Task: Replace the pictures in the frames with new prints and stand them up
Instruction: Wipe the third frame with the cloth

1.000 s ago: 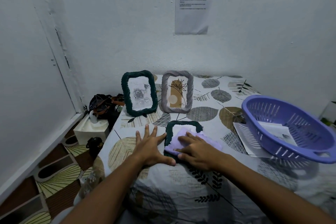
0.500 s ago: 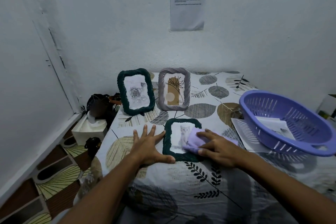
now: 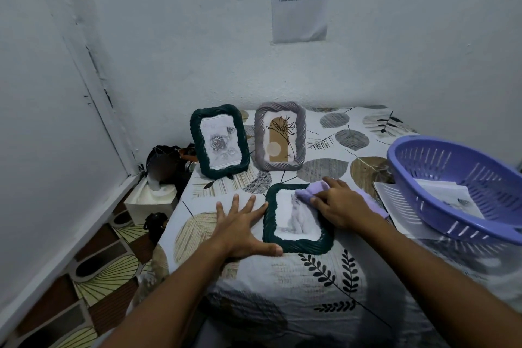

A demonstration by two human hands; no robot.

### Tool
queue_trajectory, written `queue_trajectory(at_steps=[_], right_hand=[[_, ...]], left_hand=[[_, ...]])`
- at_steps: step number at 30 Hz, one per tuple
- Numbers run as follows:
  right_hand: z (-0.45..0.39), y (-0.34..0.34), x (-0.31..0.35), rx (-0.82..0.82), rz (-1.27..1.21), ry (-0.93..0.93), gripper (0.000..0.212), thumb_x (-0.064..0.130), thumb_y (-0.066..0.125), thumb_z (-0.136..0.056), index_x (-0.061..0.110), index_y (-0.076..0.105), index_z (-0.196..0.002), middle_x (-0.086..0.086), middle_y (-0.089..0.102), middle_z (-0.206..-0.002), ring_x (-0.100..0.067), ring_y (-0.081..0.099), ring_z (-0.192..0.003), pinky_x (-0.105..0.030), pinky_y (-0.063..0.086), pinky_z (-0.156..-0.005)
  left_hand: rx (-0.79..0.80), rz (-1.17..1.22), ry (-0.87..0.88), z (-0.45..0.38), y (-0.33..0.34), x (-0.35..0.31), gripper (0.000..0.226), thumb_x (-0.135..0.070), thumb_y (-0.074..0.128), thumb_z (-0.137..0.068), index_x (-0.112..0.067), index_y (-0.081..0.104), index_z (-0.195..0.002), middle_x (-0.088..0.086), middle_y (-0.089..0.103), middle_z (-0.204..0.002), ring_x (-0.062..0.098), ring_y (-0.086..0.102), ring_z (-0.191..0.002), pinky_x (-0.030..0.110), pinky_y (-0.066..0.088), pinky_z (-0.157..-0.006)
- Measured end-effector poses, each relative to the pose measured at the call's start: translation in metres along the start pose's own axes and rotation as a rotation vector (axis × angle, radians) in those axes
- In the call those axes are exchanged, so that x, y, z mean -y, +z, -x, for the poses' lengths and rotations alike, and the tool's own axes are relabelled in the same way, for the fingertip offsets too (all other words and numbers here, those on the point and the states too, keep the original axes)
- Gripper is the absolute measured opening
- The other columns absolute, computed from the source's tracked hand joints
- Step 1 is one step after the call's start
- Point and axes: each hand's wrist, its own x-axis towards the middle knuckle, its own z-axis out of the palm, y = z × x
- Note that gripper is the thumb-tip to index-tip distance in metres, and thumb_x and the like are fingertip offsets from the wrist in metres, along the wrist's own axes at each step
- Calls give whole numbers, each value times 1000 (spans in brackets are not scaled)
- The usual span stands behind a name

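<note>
Head view: flat green frame (image 3: 296,241) lies lengthwise away from person, cat upright.

Two bare forearms are seen entering from the bottom edge, each ending in a hand: the left hand (image 3: 240,230) and the right hand (image 3: 340,206). No sleeve, watch or ring is seen on either, though the fingers are perhaps too blurred for small jewellery to be made out.
</note>
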Motion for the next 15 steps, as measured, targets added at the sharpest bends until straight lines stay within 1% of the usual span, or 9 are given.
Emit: queue_trajectory(at_steps=[2, 5, 7, 9, 11, 13, 15], right_hand=[[-12, 3, 2, -7, -8, 35, 49, 53, 31, -97, 27, 64, -122, -10, 28, -154, -32, 27, -139, -49, 34, -108], [-21, 4, 5, -18, -30, 72, 52, 55, 33, -97, 22, 68, -113, -9, 31, -152, -33, 30, -137, -51, 36, -105], [-22, 4, 7, -12, -35, 82, 52, 55, 33, -97, 21, 69, -112, -9, 32, -151, -33, 32, -136, -50, 37, -104], [-22, 5, 7, -12, -52, 91, 53, 56, 32, -97, 20, 70, -107, -10, 37, -146, -33, 38, -130, -48, 39, -101], [-20, 4, 8, -15, -58, 99, 53, 56, 32, -97, 20, 71, -104, -9, 39, -145, -33, 40, -128, -46, 38, -99], [-19, 3, 12, -17, -47, 106, 54, 56, 31, -97, 19, 70, -107, -9, 38, -146, -33, 38, -130, -46, 36, -100], [-18, 2, 18, -33, -45, 107, 57, 57, 31, -97, 16, 70, -109, -11, 40, -143, -33, 38, -129, -44, 36, -99]], left_hand=[[-8, -11, -1, 0, 1, 0, 121, -96, 46, -51, -43, 3, -151, -3, -8, -162, 29, -20, -146, 63, -17, -110], [-32, -33, 19, 0, 4, 1, 124, -99, 36, -48, -40, 1, -152, -1, -11, -161, 28, -26, -144, 64, -20, -109], [-47, -40, 48, 0, 5, 1, 126, -99, 31, -48, -37, -2, -152, -1, -12, -161, 26, -28, -143, 63, -21, -108], [-57, -18, 67, 0, 6, 2, 126, -98, 33, -49, -35, -4, -153, -2, -11, -161, 24, -28, -143, 62, -21, -109], [-64, 0, 75, 0, 7, 2, 124, -97, 34, -51, -36, -5, -152, -4, -10, -161, 23, -27, -143, 61, -22, -109], [-62, -10, 83, 0, 7, 2, 121, -97, 33, -52, -39, -4, -152, -4, -10, -161, 23, -28, -143, 61, -23, -109], [-56, -14, 81, 0, 6, 2, 120, -97, 31, -51, -41, -4, -151, -4, -11, -161, 23, -29, -143, 60, -23, -109]])
